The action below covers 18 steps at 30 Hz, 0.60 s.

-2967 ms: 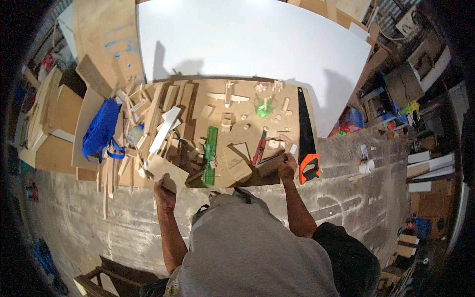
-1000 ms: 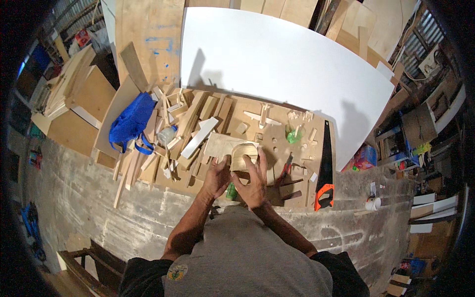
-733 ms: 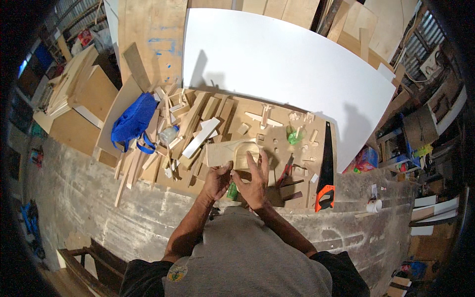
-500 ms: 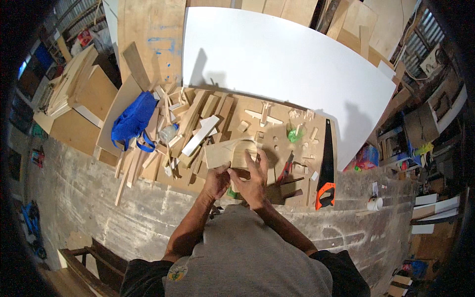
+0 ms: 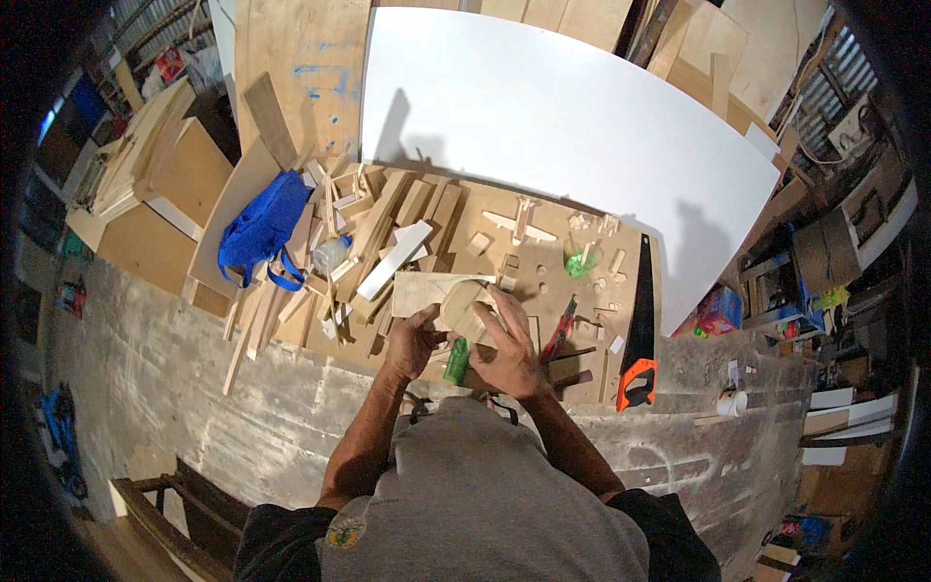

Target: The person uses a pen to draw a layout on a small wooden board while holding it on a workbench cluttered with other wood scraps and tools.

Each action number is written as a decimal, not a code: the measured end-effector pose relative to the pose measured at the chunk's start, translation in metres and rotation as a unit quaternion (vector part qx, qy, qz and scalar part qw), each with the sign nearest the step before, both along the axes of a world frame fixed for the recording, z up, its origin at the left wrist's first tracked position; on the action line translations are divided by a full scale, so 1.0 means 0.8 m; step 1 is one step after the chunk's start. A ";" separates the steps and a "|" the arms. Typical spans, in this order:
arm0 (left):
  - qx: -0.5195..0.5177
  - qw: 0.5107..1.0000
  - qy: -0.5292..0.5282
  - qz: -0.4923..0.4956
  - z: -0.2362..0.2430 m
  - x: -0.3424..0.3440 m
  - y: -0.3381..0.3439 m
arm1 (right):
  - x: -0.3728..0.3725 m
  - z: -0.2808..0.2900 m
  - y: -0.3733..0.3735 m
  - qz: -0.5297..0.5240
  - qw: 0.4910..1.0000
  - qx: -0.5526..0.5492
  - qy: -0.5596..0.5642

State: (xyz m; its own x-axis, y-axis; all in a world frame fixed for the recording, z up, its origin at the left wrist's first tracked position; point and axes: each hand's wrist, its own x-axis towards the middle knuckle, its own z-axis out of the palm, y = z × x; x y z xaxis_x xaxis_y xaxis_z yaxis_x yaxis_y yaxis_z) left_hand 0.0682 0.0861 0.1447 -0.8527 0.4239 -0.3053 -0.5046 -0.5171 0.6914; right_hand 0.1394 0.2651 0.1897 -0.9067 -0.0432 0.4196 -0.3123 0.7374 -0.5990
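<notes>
A flat, light wooden board (image 5: 419, 289) is held up over the work table, its lower edge gripped by my left hand (image 5: 414, 345), thumb and fingers closed. My right hand (image 5: 511, 347) has its fingers curled on the right side of a round wooden disc (image 5: 465, 307), which overlaps the board's right part. Whether the disc rests on the board or is apart from it, I cannot tell. Below, between my hands, shows a green plastic bottle (image 5: 455, 362). Farther off lies a small wooden toy airplane (image 5: 521, 225), beside small wooden blocks (image 5: 478, 242).
Wood offcuts (image 5: 393, 262) and a blue bag (image 5: 262, 228) crowd the table's left. At right lie a red-handled tool (image 5: 560, 332), a green container (image 5: 582, 260) and a handsaw (image 5: 641, 320) with an orange handle. A large white panel (image 5: 553, 107) stands behind.
The disc has come nearer and to the left, and its round face now shows more fully. The board has turned to lie more level. My hands have spread slightly, uncovering more of the green bottle.
</notes>
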 end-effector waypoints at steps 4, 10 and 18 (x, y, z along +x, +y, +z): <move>0.021 1.000 -0.012 0.002 0.002 0.000 -0.002 | -0.002 0.001 0.008 0.031 0.999 0.011 -0.002; -0.067 0.998 0.005 -0.015 0.020 0.000 0.004 | -0.004 0.001 0.013 0.051 0.998 0.024 -0.010; -0.058 0.996 0.056 -0.031 0.030 -0.004 0.006 | -0.005 0.007 0.021 0.039 0.996 0.077 -0.018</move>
